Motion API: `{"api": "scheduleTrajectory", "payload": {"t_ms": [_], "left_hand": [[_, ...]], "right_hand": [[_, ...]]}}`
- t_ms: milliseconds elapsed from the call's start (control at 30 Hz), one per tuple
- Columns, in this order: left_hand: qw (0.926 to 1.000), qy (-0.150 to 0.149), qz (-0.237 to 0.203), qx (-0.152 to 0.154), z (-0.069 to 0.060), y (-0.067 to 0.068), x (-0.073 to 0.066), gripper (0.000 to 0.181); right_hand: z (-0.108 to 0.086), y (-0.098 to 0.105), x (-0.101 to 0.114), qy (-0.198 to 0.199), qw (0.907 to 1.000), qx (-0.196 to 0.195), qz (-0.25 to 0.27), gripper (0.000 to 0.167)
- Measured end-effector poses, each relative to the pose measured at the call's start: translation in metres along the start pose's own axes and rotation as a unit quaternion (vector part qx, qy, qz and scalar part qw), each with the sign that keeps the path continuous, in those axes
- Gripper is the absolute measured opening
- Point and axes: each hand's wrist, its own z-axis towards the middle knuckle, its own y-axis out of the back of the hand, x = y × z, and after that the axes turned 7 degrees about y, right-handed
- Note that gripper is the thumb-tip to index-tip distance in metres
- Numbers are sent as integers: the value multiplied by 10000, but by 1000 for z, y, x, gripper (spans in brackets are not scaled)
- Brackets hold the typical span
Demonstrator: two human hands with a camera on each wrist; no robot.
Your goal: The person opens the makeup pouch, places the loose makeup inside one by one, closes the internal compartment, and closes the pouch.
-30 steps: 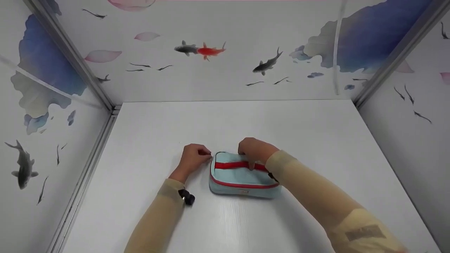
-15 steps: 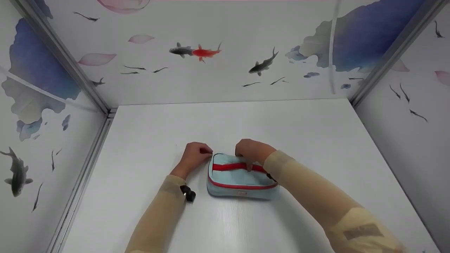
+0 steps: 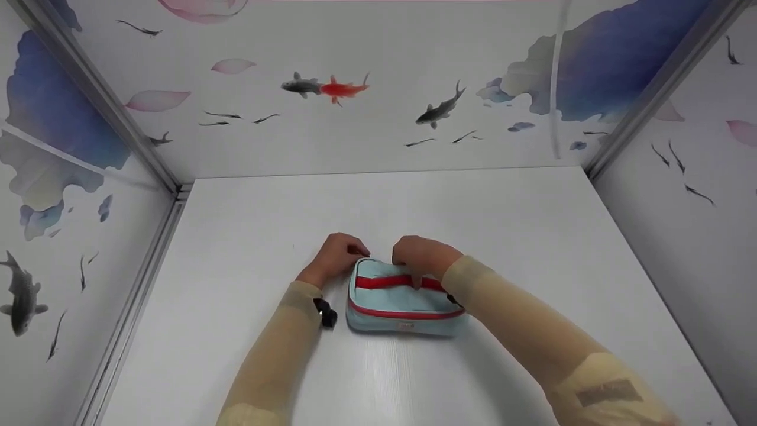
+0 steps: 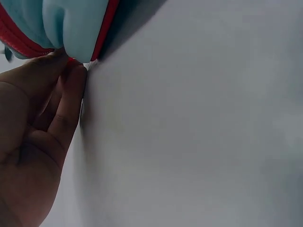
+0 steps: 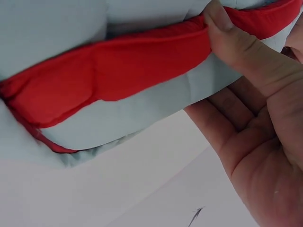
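Note:
A light-blue fabric pouch (image 3: 384, 299) with red zipper trim and a red top strap (image 3: 378, 282) lies on the white table. At its back left corner my left hand (image 3: 338, 255) pinches the zipper (image 4: 28, 45) between thumb and fingertips; the pull itself is hidden. My right hand (image 3: 427, 255) grips the pouch from the back right. In the right wrist view its thumb (image 5: 236, 42) presses on the red strap, and its fingers curl behind the pouch's back side. The pouch's lid looks closed along the front.
White walls with painted fish and blue leaf shapes enclose the table (image 3: 248, 207) at the back and both sides. A black clip (image 3: 326, 313) sits on the left sleeve, at the wrist.
My left hand has moved right and slightly back, around the pouch's back left corner. My right hand keeps its grip, and the pouch stays nearly in place while the head view shifts slightly.

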Motion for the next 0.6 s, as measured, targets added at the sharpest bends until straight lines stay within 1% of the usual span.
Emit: {"api": "scheduleTrajectory", "payload": {"t_ms": [100, 200, 267, 333, 433, 533, 600], "left_hand": [[9999, -3, -61, 140, 1, -1, 5, 12], [9997, 63, -188, 165, -1, 1, 9, 12], [9995, 110, -263, 110, -1, 4, 12, 11], [9993, 174, -320, 19, -3, 5, 13, 11], [9986, 402, -322, -133, -7, 4, 17, 12], [9963, 748, -182, -374, -12, 3, 23, 13], [9935, 956, 80, -614, -18, 2, 27, 14]], "right_hand": [[1, -3, -1, 47, 10000, 33, 37, 45], [5, -4, -3, 31, 9999, 57, 113, 47], [9, -2, -5, 99, 9999, 38, 68, 46], [13, -1, -10, 170, 9998, 12, 39, 46], [18, -3, -16, 370, 9993, -48, -30, 45], [22, -15, -23, 438, 9984, -343, 94, 50], [19, -29, -28, 418, 9956, -767, 342, 55]]}}
